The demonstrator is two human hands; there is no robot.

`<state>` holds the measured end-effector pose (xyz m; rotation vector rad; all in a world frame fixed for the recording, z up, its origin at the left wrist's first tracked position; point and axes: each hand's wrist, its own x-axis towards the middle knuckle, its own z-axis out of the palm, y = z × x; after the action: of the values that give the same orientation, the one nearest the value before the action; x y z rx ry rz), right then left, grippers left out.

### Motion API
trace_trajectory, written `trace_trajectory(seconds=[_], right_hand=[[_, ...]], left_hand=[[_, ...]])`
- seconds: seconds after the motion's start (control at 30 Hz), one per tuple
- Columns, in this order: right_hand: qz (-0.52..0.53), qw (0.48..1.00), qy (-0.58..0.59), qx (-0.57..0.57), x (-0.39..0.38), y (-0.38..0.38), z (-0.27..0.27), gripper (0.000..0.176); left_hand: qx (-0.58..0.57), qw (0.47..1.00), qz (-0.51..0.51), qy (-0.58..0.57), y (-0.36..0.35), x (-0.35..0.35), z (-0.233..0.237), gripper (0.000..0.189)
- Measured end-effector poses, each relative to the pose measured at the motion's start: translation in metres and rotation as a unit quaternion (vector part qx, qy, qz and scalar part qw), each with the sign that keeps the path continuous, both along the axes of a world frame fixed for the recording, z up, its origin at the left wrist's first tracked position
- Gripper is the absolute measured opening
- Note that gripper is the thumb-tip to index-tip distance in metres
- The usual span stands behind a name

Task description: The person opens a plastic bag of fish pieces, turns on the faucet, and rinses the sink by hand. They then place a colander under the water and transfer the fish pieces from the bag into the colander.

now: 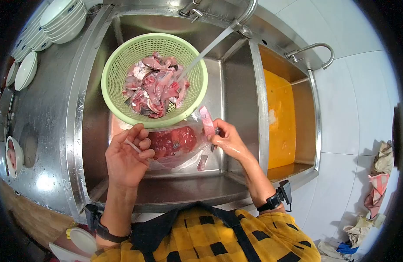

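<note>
My left hand (130, 150) is closed on the left side of a clear plastic bag (195, 153), a thin whitish strip of it showing across the fingers. Red, bloody liquid with dark bits (175, 140) fills the bag's middle. On the right, my right hand (227, 139) pinches a pale pink strip of raw fish (206, 120) at the bag's edge. Just beyond the bag stands a green plastic colander (108, 83) heaped with cut raw fish pieces (155, 87). Another small fish piece (202, 163) shows below my right hand.
Water runs from a tap (247, 17) into the colander inside the steel sink (240, 109). A second basin (308, 126) on the right holds orange liquid under another tap (315, 48). Stacked white bowls (63, 22) stand on the left counter (48, 113). Cloths (376, 187) hang at right.
</note>
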<state>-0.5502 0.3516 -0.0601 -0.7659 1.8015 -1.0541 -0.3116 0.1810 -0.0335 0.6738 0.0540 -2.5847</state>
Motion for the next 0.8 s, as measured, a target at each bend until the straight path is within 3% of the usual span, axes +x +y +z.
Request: trace_trajectory(seconds=[0.07,0.2,0.37,0.43,0.47,0.53,0.6,0.67,0.7,0.77,0.8], right_hand=[[-0.003,0.998,0.058,0.021,-0.008,-0.006,0.015,0.015],[-0.041,0.998,0.052,-0.022,-0.011,-0.054,0.053,0.019],[-0.047,0.983,0.131,-0.121,-0.011,-0.117,0.042,0.027],[0.066,0.923,0.375,-0.049,-0.003,-0.117,0.04,0.029],[0.081,0.964,0.252,-0.02,0.006,-0.115,0.032,0.025],[0.15,0.98,0.128,-0.028,0.03,-0.104,0.024,0.022],[0.22,0.972,0.074,-0.029,0.052,-0.092,-0.043,0.024],[0.378,0.899,0.222,0.013,0.08,-0.1,-0.089,0.042],[0.375,0.899,0.224,0.011,0.088,-0.096,-0.092,0.042],[0.27,0.866,0.409,0.101,0.101,-0.093,-0.095,0.069],[0.321,0.893,0.277,0.151,0.092,-0.097,-0.106,0.09]], left_hand=[[-0.004,1.0,0.001,-0.001,0.0,0.0,-0.001,0.033],[-0.004,1.0,-0.012,-0.002,0.004,-0.001,-0.001,0.034],[-0.016,1.0,-0.007,-0.003,0.0,0.0,-0.002,0.034],[-0.017,1.0,-0.007,-0.009,-0.001,-0.001,0.002,0.034],[-0.014,1.0,-0.006,-0.015,0.001,-0.001,0.003,0.034],[0.003,1.0,-0.011,-0.009,0.004,-0.001,0.003,0.034],[0.014,1.0,-0.02,-0.001,0.005,-0.004,0.004,0.034],[0.004,1.0,-0.029,0.009,0.009,-0.005,0.007,0.034],[0.001,0.999,-0.032,0.009,0.01,-0.006,0.007,0.034],[-0.001,0.999,-0.033,-0.011,0.009,-0.006,0.008,0.032],[-0.004,0.999,-0.032,-0.013,0.009,-0.005,0.007,0.032]])
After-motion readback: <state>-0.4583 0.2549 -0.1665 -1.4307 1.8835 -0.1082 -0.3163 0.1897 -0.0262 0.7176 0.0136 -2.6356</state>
